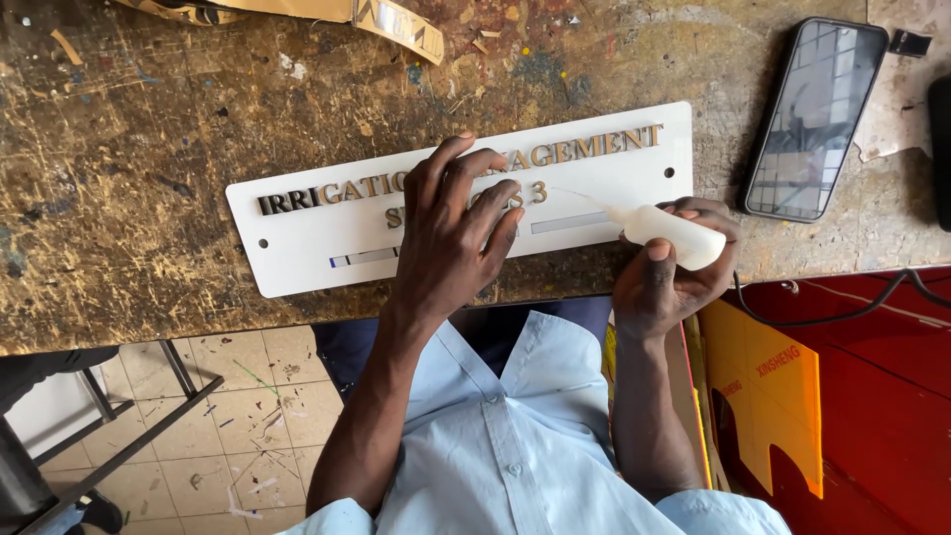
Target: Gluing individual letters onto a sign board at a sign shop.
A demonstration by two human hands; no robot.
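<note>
Left hand [451, 233] lay flat, ungripped, pressing letters onto the sign [327, 233] on the bench [119, 149]; right hand [674, 272] clasped the glue bottle [669, 235]. Light squeezes and firm pressure would suit.

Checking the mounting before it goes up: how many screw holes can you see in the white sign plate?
2: one hole near the left end, one hole near the right end. The left hand may hide others.

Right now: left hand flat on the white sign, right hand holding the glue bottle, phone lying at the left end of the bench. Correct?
Not quite. The phone lies at the right end of the bench, as the head view shows. The rest holds: left hand on the white sign, right hand holding the glue bottle.
</note>
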